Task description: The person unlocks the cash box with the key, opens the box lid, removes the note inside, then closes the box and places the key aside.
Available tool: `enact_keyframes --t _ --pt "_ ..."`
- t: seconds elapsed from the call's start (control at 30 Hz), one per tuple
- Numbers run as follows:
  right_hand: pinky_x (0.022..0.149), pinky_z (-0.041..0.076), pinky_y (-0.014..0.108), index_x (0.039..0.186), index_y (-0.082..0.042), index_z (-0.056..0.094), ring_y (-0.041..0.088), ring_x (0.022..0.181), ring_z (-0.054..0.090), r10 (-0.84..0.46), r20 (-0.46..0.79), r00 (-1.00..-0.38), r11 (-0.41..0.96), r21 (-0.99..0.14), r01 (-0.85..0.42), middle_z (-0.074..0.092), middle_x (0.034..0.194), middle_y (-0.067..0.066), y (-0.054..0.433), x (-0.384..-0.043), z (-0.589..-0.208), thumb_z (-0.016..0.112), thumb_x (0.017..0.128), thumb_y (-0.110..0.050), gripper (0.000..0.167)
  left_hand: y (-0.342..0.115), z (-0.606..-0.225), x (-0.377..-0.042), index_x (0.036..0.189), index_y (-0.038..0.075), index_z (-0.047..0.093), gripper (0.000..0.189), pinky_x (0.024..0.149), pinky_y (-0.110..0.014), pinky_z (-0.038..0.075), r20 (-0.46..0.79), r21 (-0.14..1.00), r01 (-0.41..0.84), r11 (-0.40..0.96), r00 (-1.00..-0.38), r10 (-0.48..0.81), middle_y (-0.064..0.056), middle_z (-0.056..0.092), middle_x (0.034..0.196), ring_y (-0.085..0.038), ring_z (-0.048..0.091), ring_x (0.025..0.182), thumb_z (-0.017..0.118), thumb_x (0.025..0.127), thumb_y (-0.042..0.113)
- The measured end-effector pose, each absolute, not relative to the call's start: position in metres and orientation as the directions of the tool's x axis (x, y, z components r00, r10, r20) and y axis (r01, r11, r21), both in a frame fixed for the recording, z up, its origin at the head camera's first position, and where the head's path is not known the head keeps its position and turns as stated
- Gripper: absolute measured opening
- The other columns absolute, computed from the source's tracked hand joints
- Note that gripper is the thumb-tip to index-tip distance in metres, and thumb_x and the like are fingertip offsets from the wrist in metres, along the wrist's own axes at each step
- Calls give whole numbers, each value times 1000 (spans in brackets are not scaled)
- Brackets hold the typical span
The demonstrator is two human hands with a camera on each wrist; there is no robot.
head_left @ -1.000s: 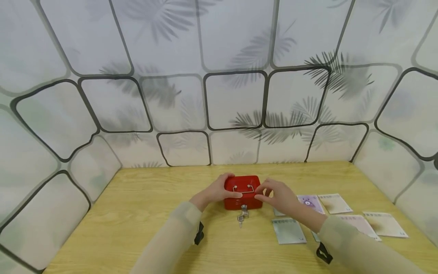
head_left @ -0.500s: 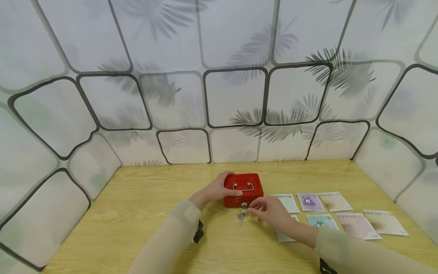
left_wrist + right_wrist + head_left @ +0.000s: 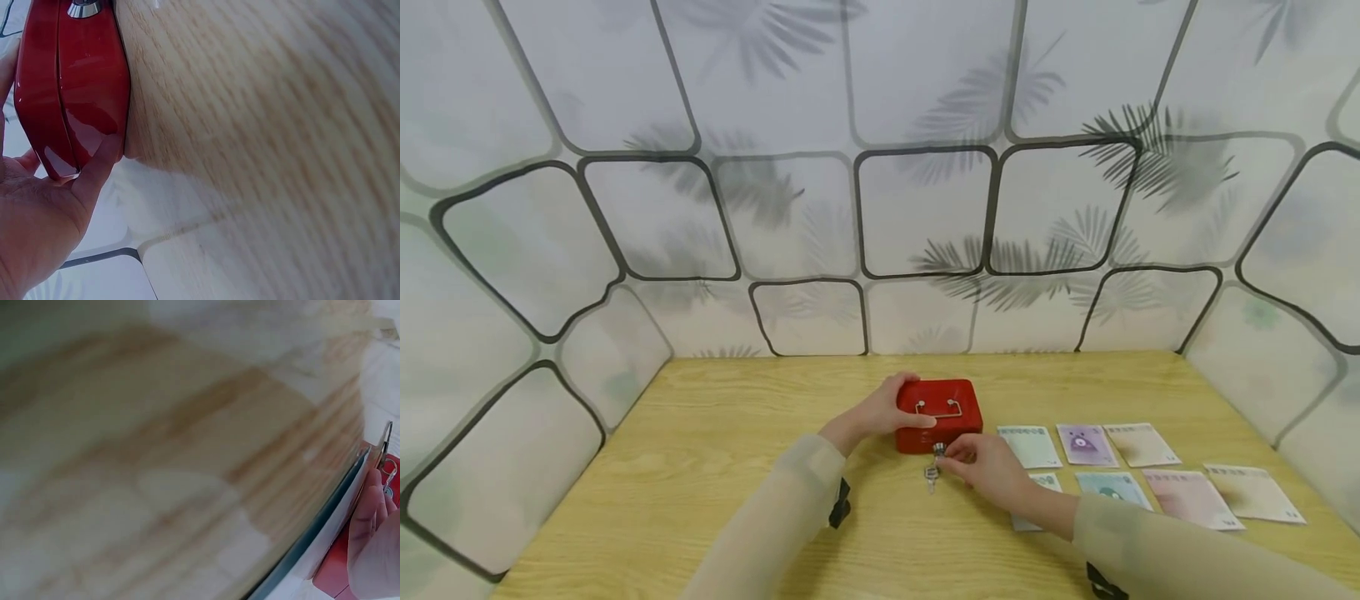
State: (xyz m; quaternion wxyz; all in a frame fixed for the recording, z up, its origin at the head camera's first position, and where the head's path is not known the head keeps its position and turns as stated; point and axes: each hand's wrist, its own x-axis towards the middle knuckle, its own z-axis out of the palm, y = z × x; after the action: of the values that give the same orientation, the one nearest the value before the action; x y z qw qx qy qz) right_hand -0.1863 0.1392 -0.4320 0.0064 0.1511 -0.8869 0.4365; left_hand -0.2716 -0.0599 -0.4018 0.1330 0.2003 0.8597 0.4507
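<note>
A red metal cash box with a thin wire handle on its lid stands on the table, lid closed. My left hand grips its left end, thumb along the front of the lid. The left wrist view shows that hand round the box's end, near the silver lock. At the front, my right hand pinches the key in the lock, its fingers covering part of it. A second key hangs below on a ring. In the right wrist view, a ring shows beside the fingertips.
Several pastel play banknotes lie in rows on the right, among them a purple one, a blue one and a pink one. The right forearm passes over one. A patterned curtain encloses the wooden table.
My right hand has come down from the lid's right edge to the lock and taken hold of the key. My left hand stays on the box.
</note>
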Motion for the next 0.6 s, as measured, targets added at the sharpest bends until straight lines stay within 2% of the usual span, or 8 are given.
enact_keyframes --t 0.33,0.6 --pt "50 43 23 79 -9 73 9 55 50 -176 113 -978 635 -746 -201 60 63 -6 131 -189 -436 74 87 -21 15 -59 -403 -270 142 4 38 74 101 -44 41 -61 831 204 518 -891 450 -13 49 132 -26 50 114 78 84 26" --pt "49 38 23 67 -13 72 9 54 48 -158 119 -980 674 -713 -195 59 57 -8 129 -192 -436 73 88 -23 23 -59 -403 -271 142 4 38 74 101 -44 40 -53 830 213 515 -890 453 -13 48 133 -27 50 115 77 84 27"
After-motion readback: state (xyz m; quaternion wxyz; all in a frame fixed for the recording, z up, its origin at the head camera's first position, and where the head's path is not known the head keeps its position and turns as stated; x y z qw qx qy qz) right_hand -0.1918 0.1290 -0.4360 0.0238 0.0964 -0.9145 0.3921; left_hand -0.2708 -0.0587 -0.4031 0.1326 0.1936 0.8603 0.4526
